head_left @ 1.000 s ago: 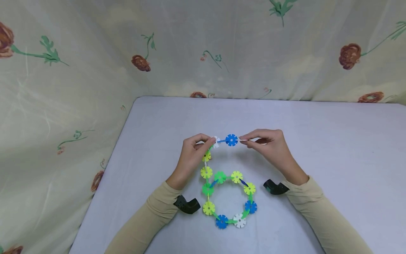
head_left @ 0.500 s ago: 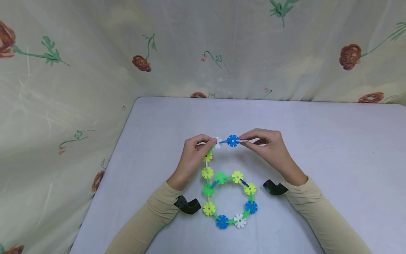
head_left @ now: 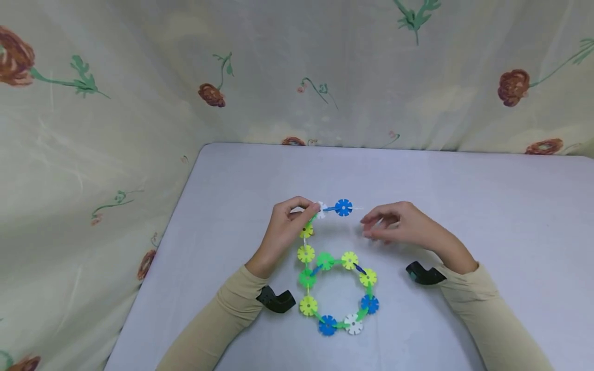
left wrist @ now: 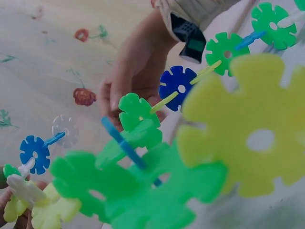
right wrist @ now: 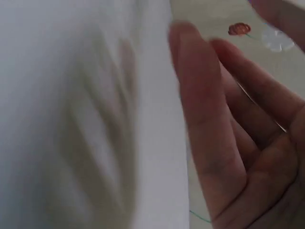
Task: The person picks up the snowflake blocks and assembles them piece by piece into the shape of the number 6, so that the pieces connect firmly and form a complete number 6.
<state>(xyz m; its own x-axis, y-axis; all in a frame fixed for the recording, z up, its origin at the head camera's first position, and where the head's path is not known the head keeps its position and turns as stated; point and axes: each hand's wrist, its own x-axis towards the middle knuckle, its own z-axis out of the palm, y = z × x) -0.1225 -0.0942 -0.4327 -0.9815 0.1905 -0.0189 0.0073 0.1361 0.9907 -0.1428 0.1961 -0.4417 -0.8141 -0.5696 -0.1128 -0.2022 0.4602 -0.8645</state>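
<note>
A chain of slotted plastic snowflake discs, linked edge to face, forms a ring with a tail rising from its left side. My left hand (head_left: 285,232) pinches the tail at its upper corner, by a white disc (head_left: 321,209). From there a blue disc (head_left: 343,207) sticks out to the right, with a whitish disc (head_left: 358,208) edge-on at its end. To the right of that end, my right hand (head_left: 406,226) is off the chain with loosely bent fingers and holds nothing. In the right wrist view, a pale see-through disc (right wrist: 277,40) shows beyond the fingers (right wrist: 202,100).
The ring's lower part, with a yellow disc (head_left: 308,306) and another white disc (head_left: 353,324), lies between the forearms. A white-covered table (head_left: 487,216) spreads under everything. Floral cloth (head_left: 352,93) hangs behind and to the left. Each wrist wears a black camera (head_left: 276,300).
My right hand has let go of the whitish disc at the chain's end and moved right and slightly toward me. The left hand keeps its pinch. The head view has tilted slightly.
</note>
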